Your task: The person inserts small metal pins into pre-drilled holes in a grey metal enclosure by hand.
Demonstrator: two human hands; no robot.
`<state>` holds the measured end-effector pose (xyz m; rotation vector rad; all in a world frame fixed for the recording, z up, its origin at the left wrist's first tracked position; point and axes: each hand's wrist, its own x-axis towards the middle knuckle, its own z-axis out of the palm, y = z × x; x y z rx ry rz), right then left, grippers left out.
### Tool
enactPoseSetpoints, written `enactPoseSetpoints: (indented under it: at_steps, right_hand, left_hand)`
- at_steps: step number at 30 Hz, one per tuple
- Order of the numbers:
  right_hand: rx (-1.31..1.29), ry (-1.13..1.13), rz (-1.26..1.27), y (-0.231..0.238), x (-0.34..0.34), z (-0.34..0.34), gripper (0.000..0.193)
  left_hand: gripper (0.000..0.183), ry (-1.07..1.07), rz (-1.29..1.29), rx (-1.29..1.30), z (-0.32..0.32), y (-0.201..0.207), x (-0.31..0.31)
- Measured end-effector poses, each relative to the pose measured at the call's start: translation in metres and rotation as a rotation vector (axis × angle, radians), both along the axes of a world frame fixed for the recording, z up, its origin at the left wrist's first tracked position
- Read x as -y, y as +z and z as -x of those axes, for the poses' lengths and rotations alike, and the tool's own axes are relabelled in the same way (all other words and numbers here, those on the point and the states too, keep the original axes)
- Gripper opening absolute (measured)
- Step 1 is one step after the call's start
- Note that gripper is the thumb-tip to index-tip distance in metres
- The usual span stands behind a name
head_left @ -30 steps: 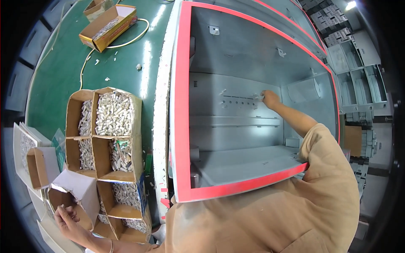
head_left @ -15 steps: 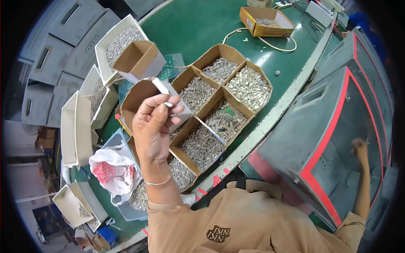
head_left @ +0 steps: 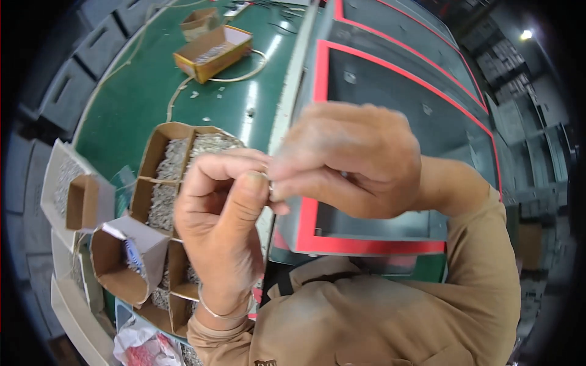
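Observation:
My left hand is closed in a pinch, thumb against fingers, on a small silvery piece mostly hidden by the fingertips. From the right, my right hand reaches in with its thumb and fingers pressed together at the same spot. Motion blurs it slightly, and what its own fingertips grip is hidden. Both hands are raised between a divided cardboard tray of small metal pieces and a grey bin with a red-taped rim.
An open cardboard box rests on the tray's near left part. White bins line the left side. Farther back on the green table is a yellow-edged box beside a pale cable. A plastic bag lies at lower left.
My right hand has left the grey bin and come up to my left hand's fingertips. The view has swung right, with the tray now farther left.

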<state>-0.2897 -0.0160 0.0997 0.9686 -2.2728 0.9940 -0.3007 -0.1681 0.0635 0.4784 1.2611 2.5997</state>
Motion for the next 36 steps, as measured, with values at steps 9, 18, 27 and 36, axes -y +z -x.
enactPoseSetpoints:
  at_steps: [9,18,27,36]
  right_hand:
    - [0.304,-0.122,0.105,-0.010,-0.034,-0.019,0.018]
    - [0.766,-0.475,0.260,-0.063,-0.126,-0.038,0.007]
    - [1.372,-1.151,0.009,-0.256,-0.268,-0.141,0.009]
    - [1.508,-1.321,0.128,-0.266,-0.261,-0.143,0.007]
  left_hand:
    - [0.012,-0.070,-0.074,0.013,-0.002,-0.012,-0.039]
    - [0.011,-0.145,0.336,-0.381,0.000,-0.014,-0.043]
    - [0.005,-0.128,0.295,-0.182,-0.007,-0.014,-0.044]
    - [0.005,-0.163,0.272,-0.297,-0.001,-0.017,-0.041]
